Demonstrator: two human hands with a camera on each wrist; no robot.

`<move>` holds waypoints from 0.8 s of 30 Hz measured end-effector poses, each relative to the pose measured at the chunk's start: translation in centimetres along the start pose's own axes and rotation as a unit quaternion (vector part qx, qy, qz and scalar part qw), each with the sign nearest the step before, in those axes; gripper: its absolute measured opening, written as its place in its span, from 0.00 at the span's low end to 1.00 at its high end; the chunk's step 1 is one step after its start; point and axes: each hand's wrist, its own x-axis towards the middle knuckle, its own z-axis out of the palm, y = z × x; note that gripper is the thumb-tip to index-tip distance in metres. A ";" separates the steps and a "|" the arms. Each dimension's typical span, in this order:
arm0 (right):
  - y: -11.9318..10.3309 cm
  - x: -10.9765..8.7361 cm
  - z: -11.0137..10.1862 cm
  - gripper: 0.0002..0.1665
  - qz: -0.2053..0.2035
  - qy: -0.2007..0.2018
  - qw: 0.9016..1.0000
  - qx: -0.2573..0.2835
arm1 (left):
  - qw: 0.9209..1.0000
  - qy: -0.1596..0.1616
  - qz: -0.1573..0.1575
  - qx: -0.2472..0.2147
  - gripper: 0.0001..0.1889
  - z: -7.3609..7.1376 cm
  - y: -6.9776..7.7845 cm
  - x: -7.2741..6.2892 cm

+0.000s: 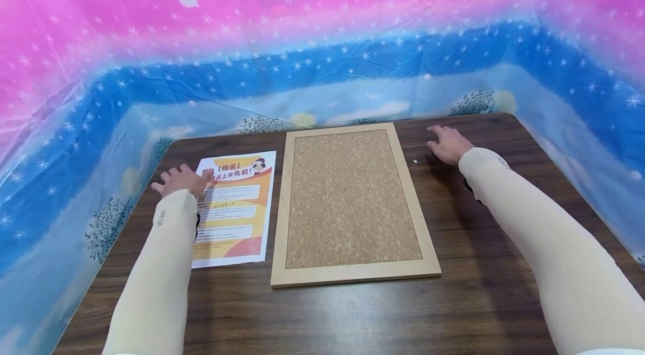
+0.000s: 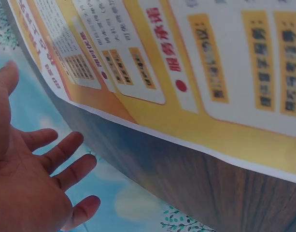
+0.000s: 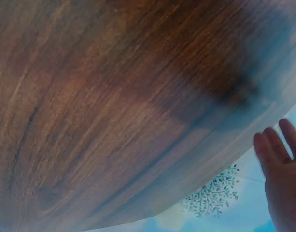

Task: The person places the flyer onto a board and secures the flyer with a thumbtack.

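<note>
Corkboard (image 1: pixel 355 198), tan, wood-edged, is lying centre-frame, presumably for easy reach, between left hand (image 1: pixel 182 180) near yellow-white paper poster (image 1: pixel 233 215) and upper-right right hand (image 1: pixel 449 145), fingers apart, gripping nothing.

"What sort of place is this?"
"A screened-off nook. Creased, snowflake-printed cloth (image 1: pixel 312 75), pink and blue, surrounds the wood-grain table (image 1: pixel 353 316) at the back and both sides."
"Home or office?"
"Can't tell; the cloth hides whatever lies beyond."
</note>
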 end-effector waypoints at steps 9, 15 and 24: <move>0.2 0.0 0.7 0.18 -0.034 0.034 0.999 0.010 | 0.998 -0.041 -0.018 0.031 0.48 0.7 -1.2 0.7; 0.0 0.0 1.1 0.12 -0.061 0.045 0.997 -0.005 | 0.997 -0.058 -0.011 0.051 0.42 0.9 -1.2 1.1; -0.5 0.0 1.7 0.11 -0.089 0.011 0.996 0.002 | 0.997 -0.071 -0.012 0.040 0.39 1.0 -1.1 1.4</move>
